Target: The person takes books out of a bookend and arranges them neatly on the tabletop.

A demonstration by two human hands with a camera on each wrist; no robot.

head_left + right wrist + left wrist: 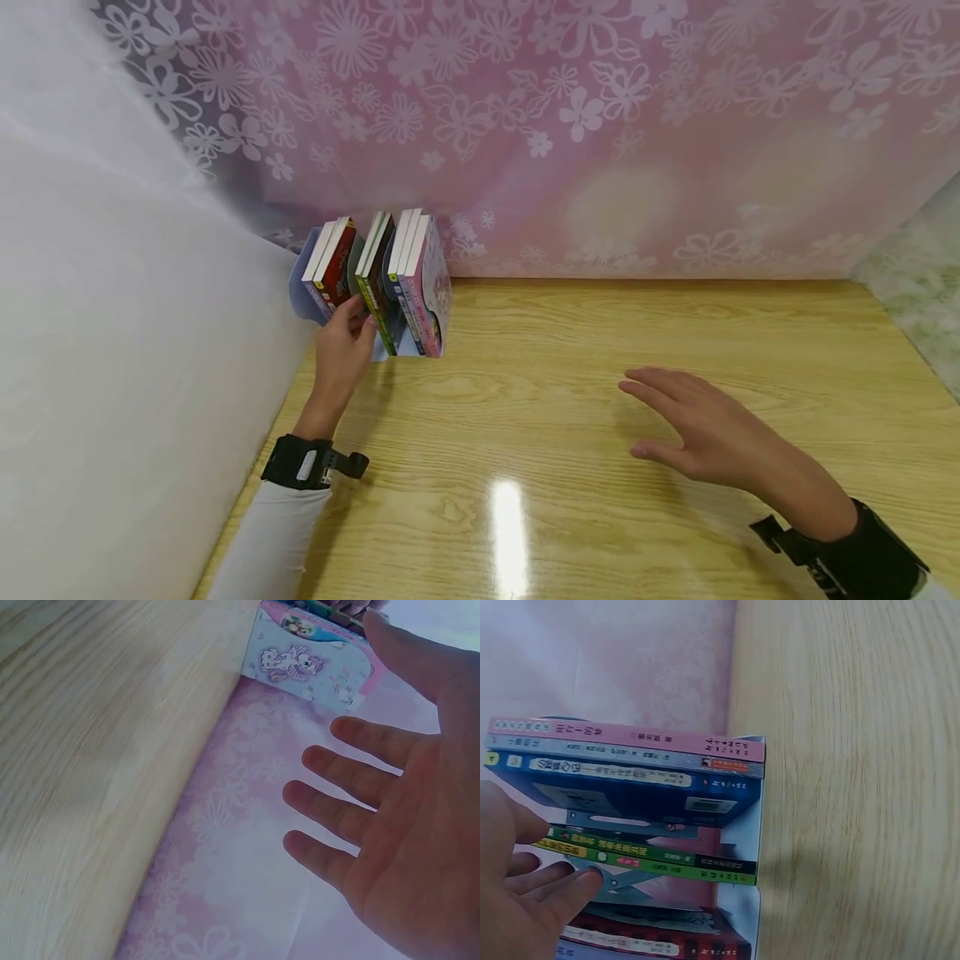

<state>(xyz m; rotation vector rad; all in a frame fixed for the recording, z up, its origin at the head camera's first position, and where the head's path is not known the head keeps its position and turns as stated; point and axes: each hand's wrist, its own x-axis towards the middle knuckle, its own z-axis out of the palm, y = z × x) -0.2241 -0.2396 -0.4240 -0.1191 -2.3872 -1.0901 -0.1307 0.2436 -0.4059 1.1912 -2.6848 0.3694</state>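
A light blue book rack (297, 283) stands against the wall at the back left, its dividers parting the books into three groups. My left hand (341, 354) reaches the middle group, where thumb and fingers pinch two thin green-spined books (652, 859) near one end of their spines. Beside them, on the right, are a pink book (423, 312) and two blue-spined ones. Red and purple-spined books (335, 271) fill the left section, next to my fingers. Well apart from the rack, my right hand (701, 425) hovers over the table with fingers extended, holding nothing.
The wood-grain table (540, 375) runs up to a pink flowered cloth (525, 167) hanging behind it. A white wall (135, 350) closes the left side, close to the rack. A unicorn picture (289, 664) decorates the rack's outer end panel.
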